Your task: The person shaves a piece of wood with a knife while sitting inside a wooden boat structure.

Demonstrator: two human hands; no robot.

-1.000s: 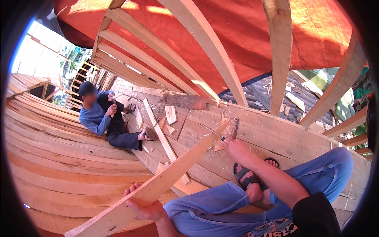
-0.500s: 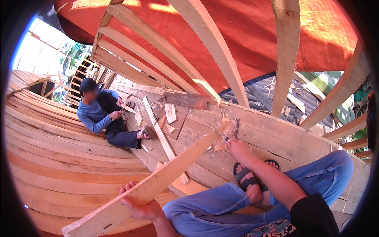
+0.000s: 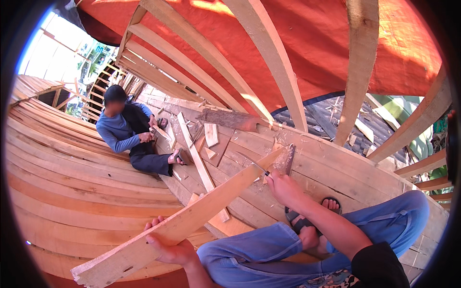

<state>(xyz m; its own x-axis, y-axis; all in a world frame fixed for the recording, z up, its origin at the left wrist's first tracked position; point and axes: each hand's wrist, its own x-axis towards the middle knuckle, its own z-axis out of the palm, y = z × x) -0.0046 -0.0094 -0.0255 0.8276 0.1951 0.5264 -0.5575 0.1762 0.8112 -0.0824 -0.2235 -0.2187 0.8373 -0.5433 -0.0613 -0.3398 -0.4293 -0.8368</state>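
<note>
While your left hand (image 3: 173,249) is clamped under the near end of the long plank (image 3: 192,218), its length runs up and away rightward to your right hand (image 3: 283,187), closed on a blade (image 3: 289,158) at the far tip.

You have one camera, and it sits on your head, the left one of two. It looks down and forward into the wooden boat. Your left hand (image 3: 175,249) and right hand (image 3: 284,188) are very close, low in the round picture. The other person (image 3: 128,134) sits farther off, on your left. The edges bend, so straight planks (image 3: 72,192) look curved.
</note>
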